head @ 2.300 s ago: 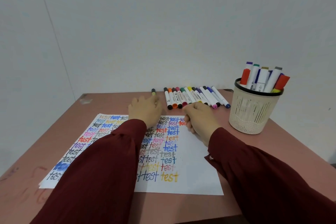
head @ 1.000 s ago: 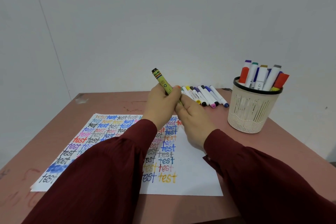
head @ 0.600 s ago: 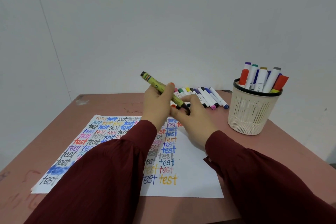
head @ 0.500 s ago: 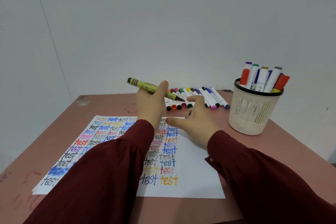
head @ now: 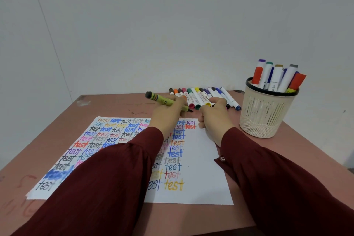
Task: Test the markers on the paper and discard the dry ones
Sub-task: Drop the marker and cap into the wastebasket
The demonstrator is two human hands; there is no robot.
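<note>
seemingly uncapped, green marker (head: 164, 101) gripped in left hand (head: 166, 116); right hand (head: 215, 118) curled near the marker row (head: 197, 96), contents unclear; next, tip onto paper (head: 203, 159).

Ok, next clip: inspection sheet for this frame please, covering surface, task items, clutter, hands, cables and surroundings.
Surface: reddish-brown table, scuffed, with faint red scribbles at its near left.
Job's things: paper filled with coloured "test" words, right part blank; green marker with dark tip showing, pointing at the row of markers lying at the back; mesh cup holding thick markers.
Clutter: nothing seen.
Hands: left hand grips the green marker; right hand is curled beside the row, contents hidden.
Cables: nothing seen.
Surroundings: plain white wall.
</note>
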